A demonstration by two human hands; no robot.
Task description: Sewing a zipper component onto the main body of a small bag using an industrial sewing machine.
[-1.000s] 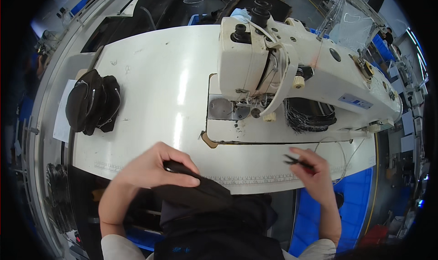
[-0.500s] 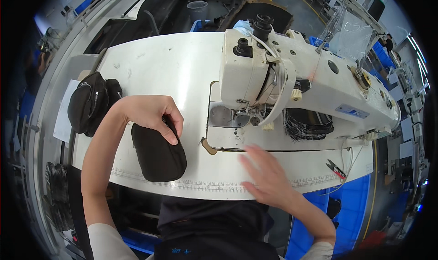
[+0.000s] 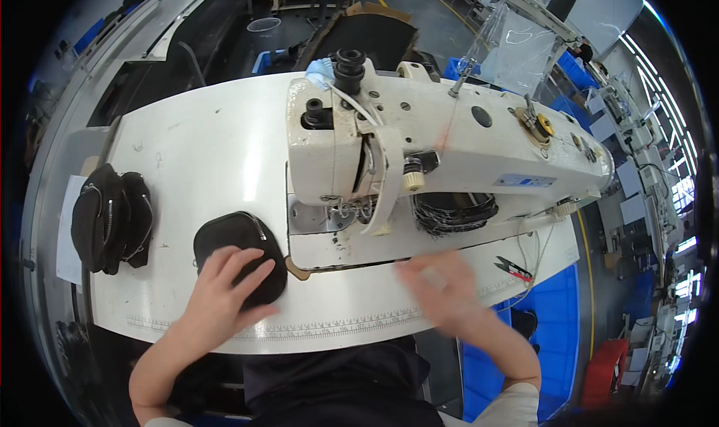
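Pouch (image 3: pixel 225 233) near front edge of desk (image 3: pixel 176 176), partly under left grip (image 3: pixel 217 292), fingers spread over it. Right grip (image 3: pixel 440 291) blurred; cannot tell its state.

I am in a sewing workshop, with an industrial sewing machine (image 3: pixel 449 139) on my white surface (image 3: pixel 187 157) and yellow-lined floor (image 3: pixel 427 11) beyond.

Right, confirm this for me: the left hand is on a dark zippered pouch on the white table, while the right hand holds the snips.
Wrong about the snips: the head view shows them lying on the white table, apart from the right hand. The left hand is on the dark zippered pouch, as you said.
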